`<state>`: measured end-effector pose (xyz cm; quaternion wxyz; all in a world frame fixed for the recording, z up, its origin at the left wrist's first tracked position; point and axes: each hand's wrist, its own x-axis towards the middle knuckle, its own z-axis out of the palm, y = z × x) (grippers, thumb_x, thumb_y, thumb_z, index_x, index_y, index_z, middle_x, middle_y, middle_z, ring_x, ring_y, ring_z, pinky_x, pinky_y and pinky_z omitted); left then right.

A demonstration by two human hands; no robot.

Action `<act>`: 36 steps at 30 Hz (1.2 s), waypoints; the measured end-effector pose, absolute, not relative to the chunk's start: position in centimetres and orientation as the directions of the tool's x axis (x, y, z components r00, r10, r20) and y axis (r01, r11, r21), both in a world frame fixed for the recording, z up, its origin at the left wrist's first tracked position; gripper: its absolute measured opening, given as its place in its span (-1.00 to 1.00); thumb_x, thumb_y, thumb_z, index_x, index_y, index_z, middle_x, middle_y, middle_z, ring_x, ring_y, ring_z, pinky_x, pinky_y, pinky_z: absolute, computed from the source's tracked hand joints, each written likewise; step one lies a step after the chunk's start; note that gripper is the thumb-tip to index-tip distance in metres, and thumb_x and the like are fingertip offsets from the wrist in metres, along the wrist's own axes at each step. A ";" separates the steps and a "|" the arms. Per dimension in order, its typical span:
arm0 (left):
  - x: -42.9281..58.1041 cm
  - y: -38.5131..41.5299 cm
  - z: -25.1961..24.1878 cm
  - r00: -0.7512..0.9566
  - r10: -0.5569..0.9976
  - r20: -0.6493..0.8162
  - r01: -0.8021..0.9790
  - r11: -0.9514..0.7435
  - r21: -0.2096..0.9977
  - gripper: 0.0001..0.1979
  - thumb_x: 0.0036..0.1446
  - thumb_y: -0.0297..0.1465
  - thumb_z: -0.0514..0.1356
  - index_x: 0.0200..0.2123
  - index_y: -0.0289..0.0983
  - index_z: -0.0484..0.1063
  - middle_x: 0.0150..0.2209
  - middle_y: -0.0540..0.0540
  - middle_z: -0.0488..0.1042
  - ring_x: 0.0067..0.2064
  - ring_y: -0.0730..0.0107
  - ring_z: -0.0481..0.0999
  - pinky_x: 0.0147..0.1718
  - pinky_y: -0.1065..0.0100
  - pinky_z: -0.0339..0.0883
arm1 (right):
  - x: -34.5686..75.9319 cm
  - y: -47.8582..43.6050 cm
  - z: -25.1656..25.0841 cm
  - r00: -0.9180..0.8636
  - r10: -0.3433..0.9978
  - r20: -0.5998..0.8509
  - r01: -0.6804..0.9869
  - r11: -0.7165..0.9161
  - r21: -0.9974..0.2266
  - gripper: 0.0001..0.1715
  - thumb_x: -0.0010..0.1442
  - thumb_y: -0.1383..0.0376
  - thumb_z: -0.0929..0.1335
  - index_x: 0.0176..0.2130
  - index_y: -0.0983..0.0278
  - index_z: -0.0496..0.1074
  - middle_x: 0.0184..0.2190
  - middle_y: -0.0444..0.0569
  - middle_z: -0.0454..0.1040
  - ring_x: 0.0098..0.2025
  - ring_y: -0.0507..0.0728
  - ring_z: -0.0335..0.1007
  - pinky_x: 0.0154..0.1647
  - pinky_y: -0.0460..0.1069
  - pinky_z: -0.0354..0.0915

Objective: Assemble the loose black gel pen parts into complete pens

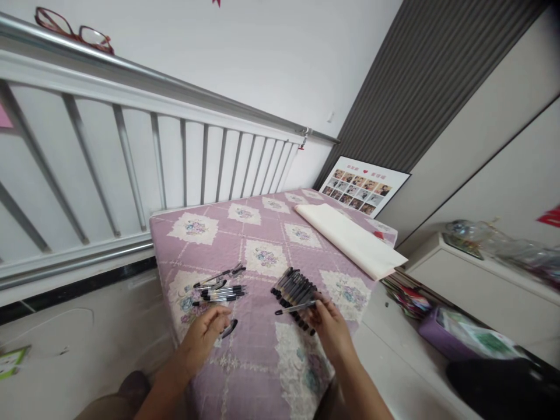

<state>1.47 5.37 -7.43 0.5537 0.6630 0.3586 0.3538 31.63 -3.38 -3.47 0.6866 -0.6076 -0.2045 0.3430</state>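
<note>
My right hand pinches a black-tipped clear pen just above a row of black pens lying side by side on the purple quilted cover. My left hand hovers over the cover with fingers curled around a small dark pen cap. A second loose group of pens lies just beyond the left hand.
A rolled cream sheet lies across the far right of the cover. A framed photo collage leans against the wall. A white railing runs along the left, with red glasses on top. Cluttered items sit at the right.
</note>
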 end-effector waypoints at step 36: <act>-0.1 7.9 -8.4 0.059 0.973 0.224 0.378 -0.230 0.897 -0.77 0.14 -0.31 0.05 -0.24 -0.21 0.47 -0.20 -0.07 0.53 -0.12 0.22 0.48 -0.09 0.25 0.30 | 28.3 0.6 -3.2 0.277 0.940 0.198 0.668 -0.040 -0.743 -0.76 0.04 0.15 0.32 -0.33 0.18 0.52 -0.28 0.00 0.58 -0.19 0.23 0.47 -0.10 0.07 0.31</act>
